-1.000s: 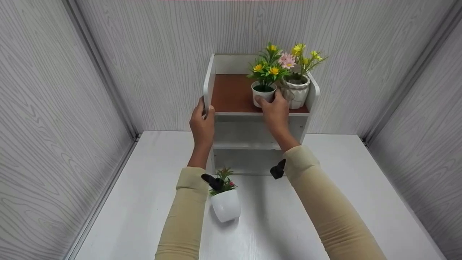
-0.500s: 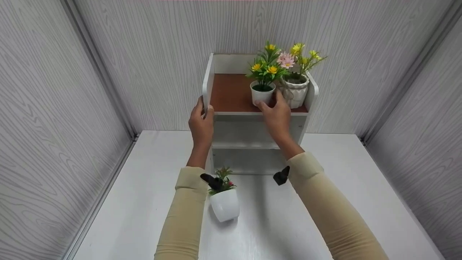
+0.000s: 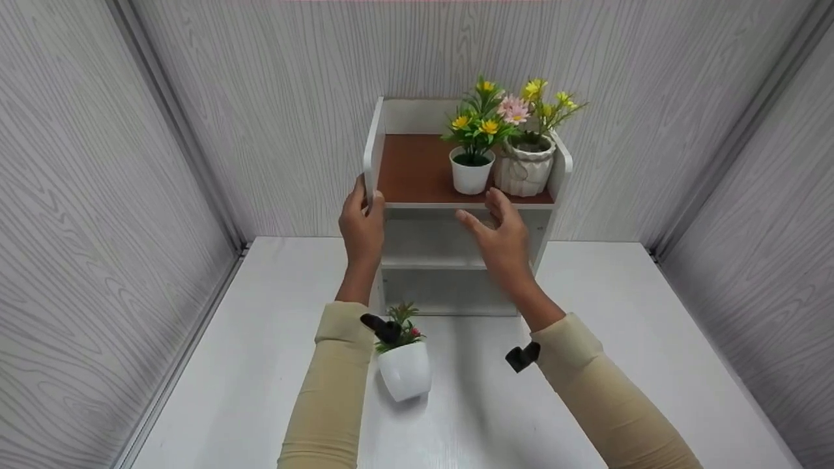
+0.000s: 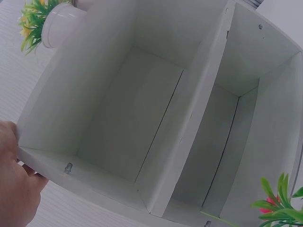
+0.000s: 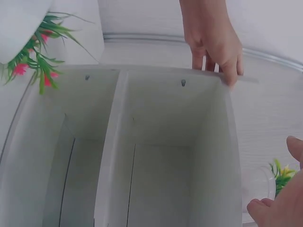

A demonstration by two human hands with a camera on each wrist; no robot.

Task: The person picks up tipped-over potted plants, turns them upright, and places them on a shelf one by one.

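Observation:
A white shelf unit [image 3: 449, 266] with a brown top board stands against the back wall. My left hand [image 3: 362, 225] grips the front edge of its left side panel, thumb on the inner side. On the top board, towards the right, stands a small white pot [image 3: 470, 177] of yellow flowers. Close beside it is a ribbed white pot [image 3: 525, 170] with pink and yellow flowers. My right hand [image 3: 505, 238] is in front of the top board's edge, apart from the pots, thumb and fingers spread with nothing between them.
A third white flowerpot [image 3: 405, 371], with green leaves and red flowers, lies tilted on the white table [image 3: 273, 365] in front of the shelf. It sits between my forearms, close to the left sleeve [image 3: 332, 384]. Patterned grey panels [image 3: 273, 98] enclose the table.
My right hand has let go of the small pot with yellow flowers and drawn back towards me, below the board's edge. The pot stays on top. My left hand keeps its grip.

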